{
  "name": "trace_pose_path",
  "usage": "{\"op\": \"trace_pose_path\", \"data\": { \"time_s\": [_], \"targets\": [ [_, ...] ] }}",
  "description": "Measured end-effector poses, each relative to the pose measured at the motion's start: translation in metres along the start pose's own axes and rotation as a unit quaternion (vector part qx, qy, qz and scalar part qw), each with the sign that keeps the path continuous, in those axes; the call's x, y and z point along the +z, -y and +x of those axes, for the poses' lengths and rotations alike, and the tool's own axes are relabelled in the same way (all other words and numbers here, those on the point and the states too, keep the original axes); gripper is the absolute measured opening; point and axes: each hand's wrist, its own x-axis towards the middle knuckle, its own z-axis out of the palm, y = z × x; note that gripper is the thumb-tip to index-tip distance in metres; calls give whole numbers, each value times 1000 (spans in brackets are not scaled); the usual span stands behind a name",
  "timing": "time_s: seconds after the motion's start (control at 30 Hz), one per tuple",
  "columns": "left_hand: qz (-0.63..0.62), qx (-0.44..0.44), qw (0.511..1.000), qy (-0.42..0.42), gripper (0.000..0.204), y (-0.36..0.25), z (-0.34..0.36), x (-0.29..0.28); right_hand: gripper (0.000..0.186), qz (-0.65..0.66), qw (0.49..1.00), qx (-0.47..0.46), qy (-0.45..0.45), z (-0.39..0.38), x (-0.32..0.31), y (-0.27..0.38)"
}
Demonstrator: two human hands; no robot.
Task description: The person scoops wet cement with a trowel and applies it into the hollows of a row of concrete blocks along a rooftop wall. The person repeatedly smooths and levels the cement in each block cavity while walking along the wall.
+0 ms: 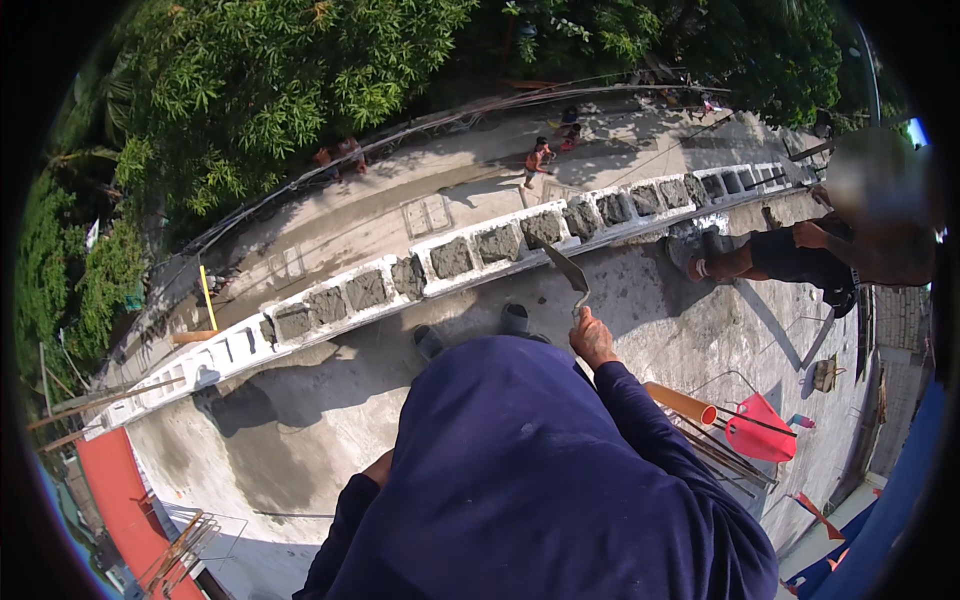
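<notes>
1 trowel is in my right hand, my fingers closed round its handle. I grip it at the handle, I'd judge, so the blade can reach the block row while my knuckles stay clear. The blade tip comes over the row's near edge; whether it touches, I cannot tell. Of my left hand only a bit shows past my top, on the near side of the row, so I cannot tell whether it is spread, curled or holding anything.

In the block row I count roughly 12 pockets packed with grey mortar; the white hollow blocks presumably serve as its mould. Towards both ends of the row some pockets look unfilled, too small to count.

2 dark shoes stand just this side of the row. Further back from it lie 1 orange tube, 1 pinkish-red plastic piece beside it and several thin rods, perhaps set there to leave the strip along the row free. 1 co-worker is near the row's right end. Beyond the row, on the street, I make out at least 3 people.
</notes>
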Motion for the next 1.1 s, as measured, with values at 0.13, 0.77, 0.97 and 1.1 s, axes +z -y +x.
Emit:
{"op": "trace_pose_path", "data": {
  "time_s": [0.13, 0.77, 0.97, 1.1],
  "targets": [
    [-16, 25, 1000, 1, 44, -5, -6, 2, 40, -13, 1000, -19, 3, 1, -13, 4],
    [-52, 112, 992, -7, 46, -53, -32, -1, 46, 8, 1000, 26, 15, -3, -4, 13],
    [-64, 129, 990, -8, 47, -63, -35, 7, 32, 38, 999, 6, -10, -11, 1, 17],
    [-70, 137, 988, -10, 48, -73, -35, 13, 32, 47, 999, 20, -14, -14, 7, 18]
  ]
}}
